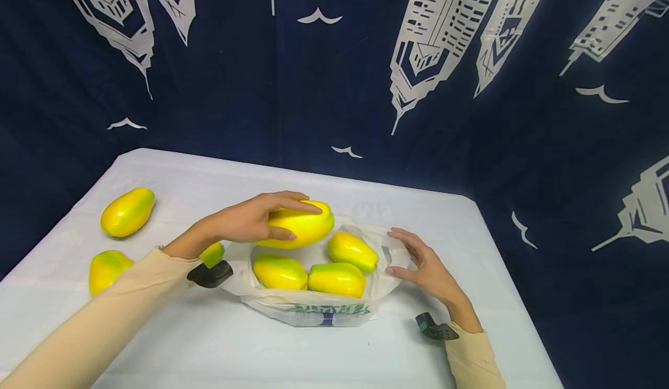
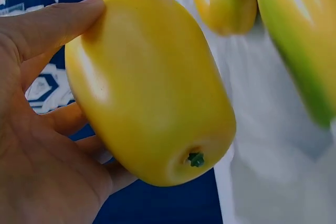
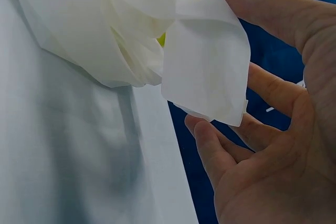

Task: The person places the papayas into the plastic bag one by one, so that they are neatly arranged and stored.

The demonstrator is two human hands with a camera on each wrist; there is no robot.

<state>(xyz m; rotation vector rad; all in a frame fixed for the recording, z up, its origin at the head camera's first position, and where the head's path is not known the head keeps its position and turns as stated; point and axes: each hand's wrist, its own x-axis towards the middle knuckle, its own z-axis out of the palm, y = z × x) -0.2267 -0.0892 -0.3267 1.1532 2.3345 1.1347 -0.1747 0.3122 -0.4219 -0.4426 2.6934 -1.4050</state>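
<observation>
My left hand grips a yellow papaya over the left back part of a white plastic bag. In the left wrist view the thumb lies on top of that papaya and the fingers are behind it; a small green stem end shows. The bag's mouth is spread wide, with three papayas visible inside, among them a papaya near the front rim. At the bag's right handle, my right hand touches the plastic, thumb and fingers spread apart. Some fingertips are hidden behind the handle in the right wrist view.
On the left of the white-covered table lie a papaya and, partly behind the left sleeve, another papaya. A further green-tipped papaya shows beside the left wrist. A dark blue printed cloth hangs behind.
</observation>
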